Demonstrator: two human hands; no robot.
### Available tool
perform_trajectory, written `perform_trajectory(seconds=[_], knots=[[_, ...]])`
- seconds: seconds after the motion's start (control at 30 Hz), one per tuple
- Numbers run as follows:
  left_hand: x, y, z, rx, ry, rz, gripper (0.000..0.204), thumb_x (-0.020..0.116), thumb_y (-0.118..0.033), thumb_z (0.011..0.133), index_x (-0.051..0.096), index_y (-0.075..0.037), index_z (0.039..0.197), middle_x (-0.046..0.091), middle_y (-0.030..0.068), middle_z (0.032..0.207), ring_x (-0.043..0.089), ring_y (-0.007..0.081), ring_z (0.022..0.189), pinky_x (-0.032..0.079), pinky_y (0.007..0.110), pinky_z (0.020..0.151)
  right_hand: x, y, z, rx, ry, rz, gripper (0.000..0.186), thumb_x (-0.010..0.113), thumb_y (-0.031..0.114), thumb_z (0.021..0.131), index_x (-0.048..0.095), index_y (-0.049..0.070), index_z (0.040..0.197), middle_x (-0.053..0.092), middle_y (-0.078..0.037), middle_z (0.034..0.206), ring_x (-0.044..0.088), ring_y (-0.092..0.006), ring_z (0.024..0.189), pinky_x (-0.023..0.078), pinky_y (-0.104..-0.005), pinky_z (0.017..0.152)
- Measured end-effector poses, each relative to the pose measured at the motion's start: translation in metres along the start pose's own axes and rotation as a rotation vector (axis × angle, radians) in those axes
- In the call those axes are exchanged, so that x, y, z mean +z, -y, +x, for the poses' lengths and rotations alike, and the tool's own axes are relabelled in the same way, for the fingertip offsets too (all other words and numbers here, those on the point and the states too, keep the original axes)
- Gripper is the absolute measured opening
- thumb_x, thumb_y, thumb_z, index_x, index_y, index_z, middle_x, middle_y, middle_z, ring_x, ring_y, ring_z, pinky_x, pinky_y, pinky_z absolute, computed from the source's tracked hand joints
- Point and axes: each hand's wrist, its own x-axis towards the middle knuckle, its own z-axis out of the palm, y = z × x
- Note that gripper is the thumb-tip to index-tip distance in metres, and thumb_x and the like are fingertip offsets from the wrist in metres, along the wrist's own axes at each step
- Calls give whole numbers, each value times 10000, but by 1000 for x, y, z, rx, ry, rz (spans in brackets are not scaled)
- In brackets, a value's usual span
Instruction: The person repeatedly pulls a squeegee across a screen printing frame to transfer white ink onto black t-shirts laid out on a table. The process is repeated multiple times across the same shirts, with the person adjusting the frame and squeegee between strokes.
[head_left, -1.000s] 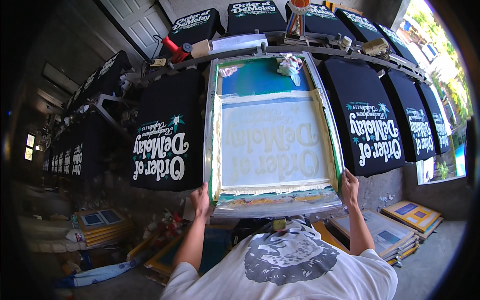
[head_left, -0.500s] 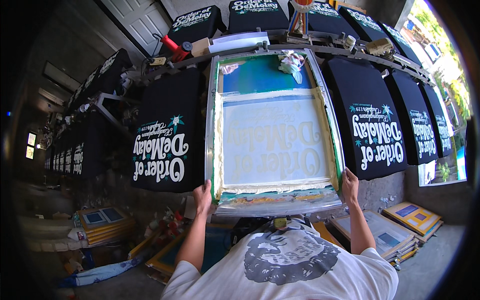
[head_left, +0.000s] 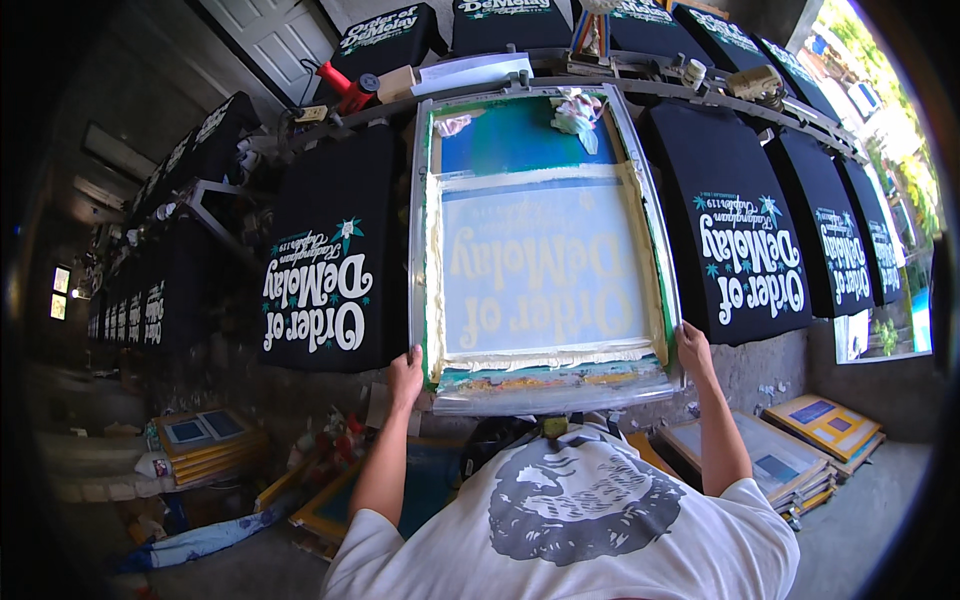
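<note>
A large screen-printing frame with a metal rim lies in front of me, its far end at the rail. Reversed-looking, upside-down lettering shows pale yellowish in its white mesh. Closed round the near left corner is my left hand. My right hand grips the near right side the same way. White and teal ink smears run along the near end. Inside the far end, on a blue-green area, sits a crumpled rag, with a smaller pinkish wad to its left. What lies under the frame is hidden.
Black printed shirts stretched on boards flank the frame, one left and one right, with several more around. A red heat-gun-like tool lies beyond the left shirt. Stacked screens stand low at left and right.
The view has shifted slightly. Both hands keep their grip, and the frame's near end looks a little lower. Lettering in the mesh appears paler, with less shadow.
</note>
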Motion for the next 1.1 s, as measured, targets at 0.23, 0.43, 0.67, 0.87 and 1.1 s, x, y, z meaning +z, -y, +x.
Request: perform_trajectory(seconds=[0.23,0.43,0.67,0.87,1.1], knots=[[-37,-23,-74,716,-93,-293,454,625,-102,845,614,44,1274,672,239,1206,650,392,1131,494,458,1017,-34,102,-80,-642,225,-312,525,782,202,828,638,21,1300,582,-224,1301,587,-385,1205,486,-453,1027],[-33,-48,-92,1009,-29,119,460,661,30,644,659,3,1104,679,173,1079,653,376,1046,492,480,952,-15,102,-101,-849,214,-629,558,775,69,641,659,9,1183,631,-187,1228,617,-348,1189,497,-445,1030],[-4,-45,-51,1064,-219,119,263,725,48,683,682,-24,932,702,92,957,685,278,892,475,424,803,26,94,-68,-850,-99,-503,452,737,7,578,710,32,1029,742,-124,1075,709,-313,1027,570,-416,910],[15,-88,57,1120,-379,83,198,712,61,708,701,-29,885,714,91,870,696,272,806,481,425,762,48,121,46,-947,-226,-515,335,690,-16,660,709,60,986,753,-102,1004,734,-277,957,593,-375,832],[30,-163,202,1163,-490,28,152,663,66,721,691,-50,815,697,87,818,659,318,736,487,425,742,63,176,189,-925,-276,-553,268,674,-19,700,716,77,947,735,-92,957,720,-287,908,595,-401,776]])
